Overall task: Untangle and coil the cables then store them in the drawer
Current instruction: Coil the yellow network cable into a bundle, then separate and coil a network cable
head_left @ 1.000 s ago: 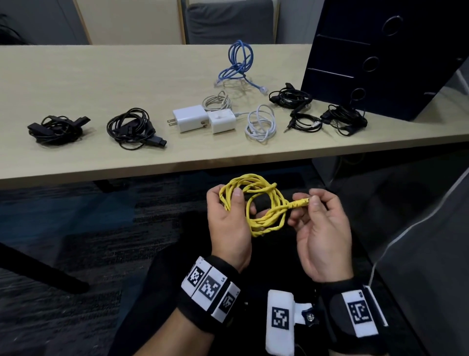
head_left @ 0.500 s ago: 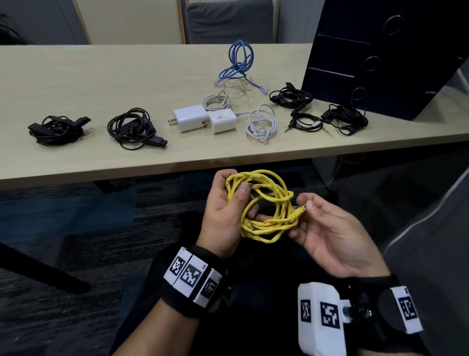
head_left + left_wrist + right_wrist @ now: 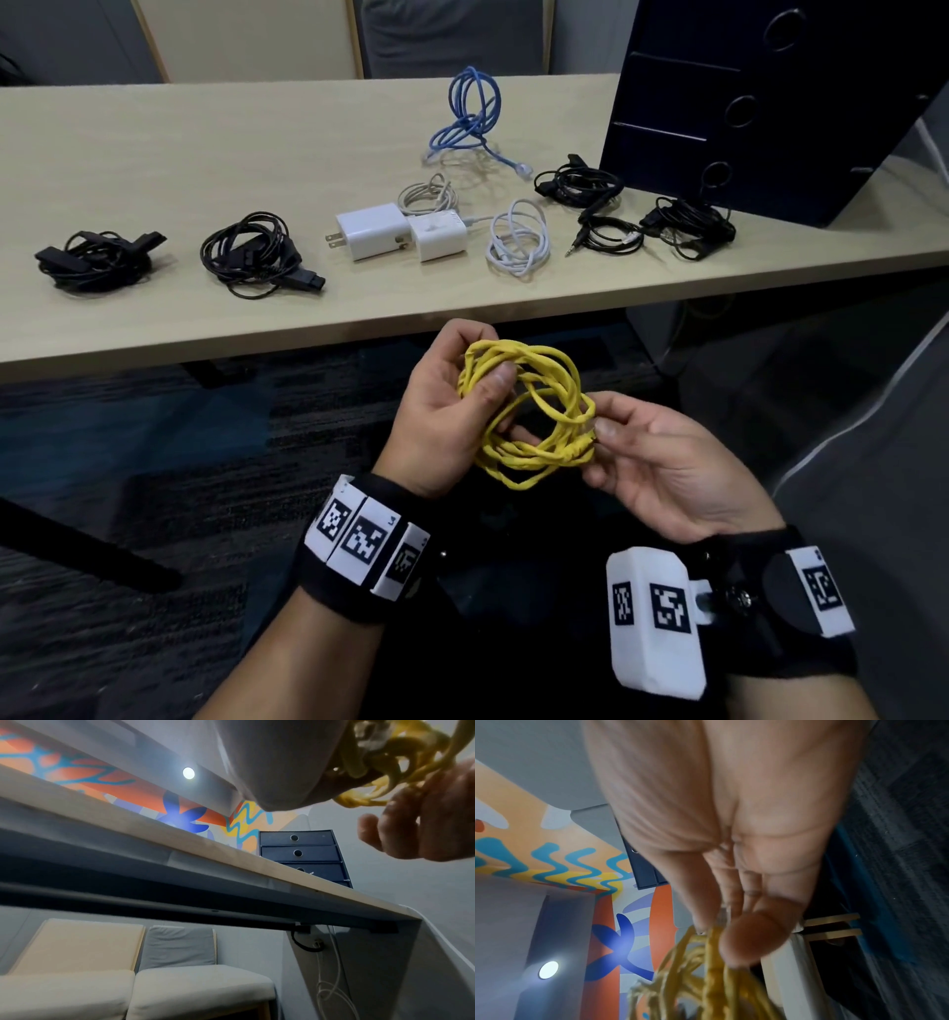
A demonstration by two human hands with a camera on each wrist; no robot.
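I've got the yellow cable (image 3: pixel 529 416) up in both hands at the centre of the head view, held off the table (image 3: pixel 205 144) and just below its near edge. My left hand (image 3: pixel 441 411) is clamped round the left side of the loops, thumb pressed over the top strands. My right hand (image 3: pixel 662 462) is pinching the wrapped section at the right side of the coil between thumb and fingertips (image 3: pixel 606 426), other fingers loose underneath.

This one looks light and springy to me, round jacket, fairly stiff for its thickness: the loops stand open instead of flopping. That means it wants to uncoil the moment the pinch slackens. Best hold, I reckon, is right where the wraps cross the bundle, since that spot binds all strands at once. The plug end I can't make out clearly; the right wrist view is too blurred.

Further up the frame, the blue cable (image 3: pixel 470 115) stands loosely looped, the white cable (image 3: pixel 518 239) lies near the two chargers (image 3: pixel 400 231), and black bundles sit at left and right. The drawer unit (image 3: pixel 770 103) waits at upper right, drawers closed.
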